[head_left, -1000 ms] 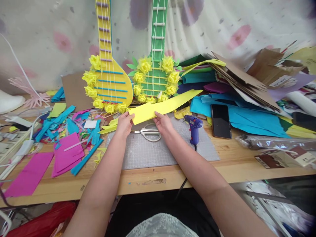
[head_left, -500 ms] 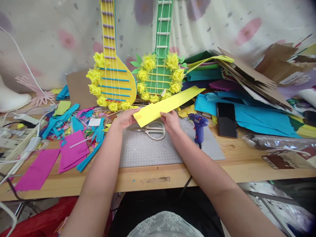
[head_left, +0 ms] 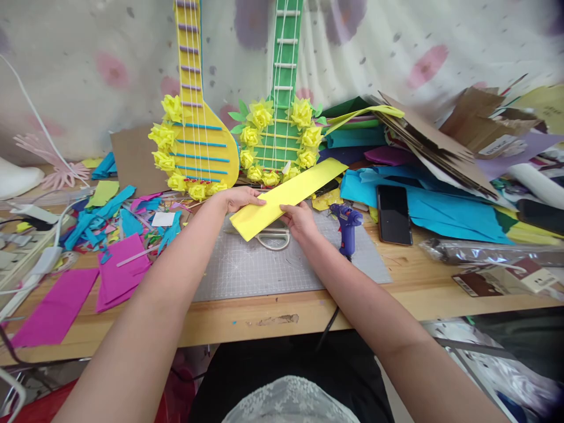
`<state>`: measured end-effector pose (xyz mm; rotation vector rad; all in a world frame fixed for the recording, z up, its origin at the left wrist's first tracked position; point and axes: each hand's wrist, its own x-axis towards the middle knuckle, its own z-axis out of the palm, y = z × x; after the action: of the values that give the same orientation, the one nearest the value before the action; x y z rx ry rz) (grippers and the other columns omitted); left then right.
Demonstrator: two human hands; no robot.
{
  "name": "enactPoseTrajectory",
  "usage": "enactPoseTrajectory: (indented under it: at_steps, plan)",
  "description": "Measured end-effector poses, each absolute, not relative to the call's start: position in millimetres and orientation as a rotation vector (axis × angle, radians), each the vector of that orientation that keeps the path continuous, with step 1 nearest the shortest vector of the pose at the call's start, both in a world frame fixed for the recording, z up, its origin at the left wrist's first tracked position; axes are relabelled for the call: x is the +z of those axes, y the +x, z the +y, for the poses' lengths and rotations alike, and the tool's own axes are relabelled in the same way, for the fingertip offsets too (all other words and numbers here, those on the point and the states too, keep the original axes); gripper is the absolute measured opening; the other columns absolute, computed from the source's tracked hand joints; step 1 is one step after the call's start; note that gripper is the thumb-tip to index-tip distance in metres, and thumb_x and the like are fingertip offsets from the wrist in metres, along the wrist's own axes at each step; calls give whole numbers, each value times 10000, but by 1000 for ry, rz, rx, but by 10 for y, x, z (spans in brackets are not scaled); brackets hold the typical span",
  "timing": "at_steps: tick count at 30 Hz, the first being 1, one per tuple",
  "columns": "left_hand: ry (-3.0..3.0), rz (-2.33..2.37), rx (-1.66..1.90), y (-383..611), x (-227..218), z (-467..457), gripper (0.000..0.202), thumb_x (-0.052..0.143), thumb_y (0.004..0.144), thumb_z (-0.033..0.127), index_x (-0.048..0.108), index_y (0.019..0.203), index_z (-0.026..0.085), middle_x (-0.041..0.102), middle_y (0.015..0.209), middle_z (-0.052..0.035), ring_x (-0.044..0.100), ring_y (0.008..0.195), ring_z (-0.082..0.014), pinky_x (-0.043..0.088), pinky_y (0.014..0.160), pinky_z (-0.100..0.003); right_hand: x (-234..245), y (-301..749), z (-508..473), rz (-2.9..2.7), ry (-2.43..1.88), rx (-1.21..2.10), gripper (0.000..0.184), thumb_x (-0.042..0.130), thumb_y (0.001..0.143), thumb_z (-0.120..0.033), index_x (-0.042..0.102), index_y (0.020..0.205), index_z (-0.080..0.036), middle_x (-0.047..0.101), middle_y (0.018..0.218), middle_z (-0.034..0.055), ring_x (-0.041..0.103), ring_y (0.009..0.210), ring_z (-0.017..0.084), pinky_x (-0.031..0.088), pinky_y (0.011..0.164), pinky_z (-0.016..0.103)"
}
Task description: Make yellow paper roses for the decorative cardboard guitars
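Note:
A folded strip of yellow crepe paper (head_left: 293, 194) is held slantwise above the grey cutting mat (head_left: 247, 276). My left hand (head_left: 242, 200) grips its upper left edge, thumb on top. On the lower edge, near the middle, my right hand (head_left: 299, 220) pinches it between thumb and fingers. Scissors (head_left: 275, 239) lie on the mat under the strip, partly covered by it. Just right of my right hand stands a blue glue gun (head_left: 347, 226). Behind the strip lean a yellow paper guitar (head_left: 207, 147) and a green one (head_left: 279, 144), both edged with yellow paper flowers.
Magenta paper sheets (head_left: 123, 270) and blue scraps (head_left: 99, 217) cover the table's left side, by a power strip (head_left: 26, 276) with cables. To the right lie a phone (head_left: 394, 214), blue crepe paper (head_left: 453, 205) and stacked cardboard (head_left: 440, 144).
My left hand has slid from the strip's left end to its upper edge, nearer my right hand. The strip's left end has dropped a little, and the whole view has shifted slightly.

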<state>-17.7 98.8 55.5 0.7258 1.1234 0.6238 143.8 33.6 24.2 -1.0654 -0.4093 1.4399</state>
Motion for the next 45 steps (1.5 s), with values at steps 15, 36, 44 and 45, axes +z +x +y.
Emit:
enactPoseTrajectory:
  at_steps: [15,36,44,45]
  plan:
    - [845,1278,587,-586,643,521,330,723,523,25,695,834,131,695,776,-168,670,712,-296,532,660,-409,524,1289,404,-502,-942,1187,280,521,701,-139,472,965,-222,631,944,-20,606,875,103,513,755,244]
    - [960,1271,703,-745,571,455,303,752,538,181,694,829,122,694,744,-150,644,575,-238,509,564,-340,536,1330,883,-1039,-1450,1406,61,562,710,-136,538,765,-146,610,726,29,579,678,127,501,639,270]
    - [1105,1365,592,-804,664,486,335,755,531,269,672,828,138,701,774,-76,642,626,-194,509,599,-303,608,1471,207,-2813,-1617,473,322,612,619,-215,570,930,-146,618,1004,137,573,920,259,431,684,295]
    - [1113,1368,584,-801,665,488,329,752,532,276,670,819,138,701,773,-74,642,627,-194,508,594,-300,612,1450,170,-2868,-1601,396,334,597,630,-226,568,952,-142,618,1006,145,577,916,259,426,666,290]
